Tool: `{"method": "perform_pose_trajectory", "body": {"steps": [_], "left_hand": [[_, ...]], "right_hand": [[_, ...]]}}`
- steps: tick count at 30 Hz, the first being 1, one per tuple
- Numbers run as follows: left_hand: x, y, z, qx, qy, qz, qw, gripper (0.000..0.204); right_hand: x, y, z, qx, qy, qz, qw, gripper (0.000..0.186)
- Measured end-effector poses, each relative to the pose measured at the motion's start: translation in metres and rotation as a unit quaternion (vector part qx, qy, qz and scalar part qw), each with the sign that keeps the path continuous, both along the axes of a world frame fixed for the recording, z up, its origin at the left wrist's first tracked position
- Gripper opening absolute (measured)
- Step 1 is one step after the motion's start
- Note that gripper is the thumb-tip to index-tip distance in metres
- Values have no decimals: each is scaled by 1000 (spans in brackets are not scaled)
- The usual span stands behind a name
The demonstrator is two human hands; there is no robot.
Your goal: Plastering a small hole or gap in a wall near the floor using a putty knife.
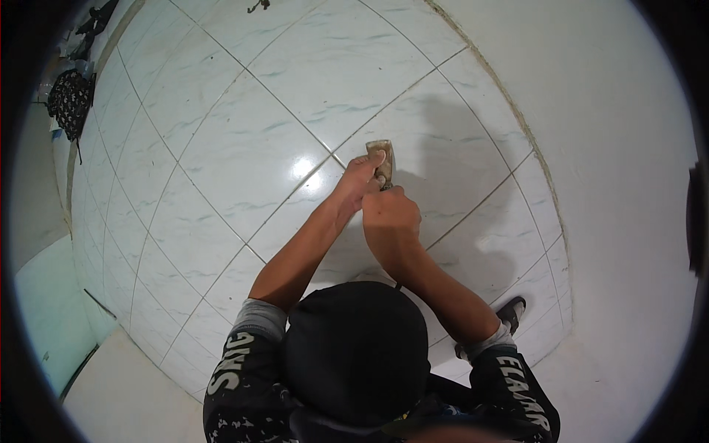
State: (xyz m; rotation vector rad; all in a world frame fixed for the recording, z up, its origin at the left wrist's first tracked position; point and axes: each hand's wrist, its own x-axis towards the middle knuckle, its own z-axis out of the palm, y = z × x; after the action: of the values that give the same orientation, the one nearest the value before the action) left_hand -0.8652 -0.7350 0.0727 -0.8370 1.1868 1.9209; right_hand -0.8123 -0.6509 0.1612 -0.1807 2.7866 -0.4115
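Both hands meet on a putty knife (388, 157) with a flat, worn, brownish blade, held above the tiled floor (273, 148). My left hand (360, 174) pinches the blade from its left side, the thumb lying across its face. Around the handle end, just below, my right hand (391, 212) is closed in a fist. Most of the handle is hidden by the fingers. The blade's broad edge points away from me.
A pale wall (620, 184) rises along the right of the floor. A black patterned bag (71, 103) lies at the far left by other clutter. Small dark debris (258, 6) lies at the far edge. A foot in a dark sandal (511, 311) rests at lower right.
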Motion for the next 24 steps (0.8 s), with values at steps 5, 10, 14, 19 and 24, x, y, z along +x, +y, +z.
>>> {"method": "perform_pose_trajectory", "body": {"steps": [5,10,14,19,24], "left_hand": [[-17,-5,-2,14,42,24,999,32],[4,10,-10,-21,76,33,996,33],[65,37,-13,-104,41,-116,987,39],[101,74,-12,-90,30,-218,971,43],[47,108,-20,-32,80,-199,976,37]], "right_hand": [[-25,0,-18,-4,6,29,1000,14],[-6,15,-10,-5,-27,9,1000,25],[59,33,11,35,-157,-34,986,35],[93,64,28,30,-235,-117,965,37],[48,91,15,38,-140,-160,976,35]]}}
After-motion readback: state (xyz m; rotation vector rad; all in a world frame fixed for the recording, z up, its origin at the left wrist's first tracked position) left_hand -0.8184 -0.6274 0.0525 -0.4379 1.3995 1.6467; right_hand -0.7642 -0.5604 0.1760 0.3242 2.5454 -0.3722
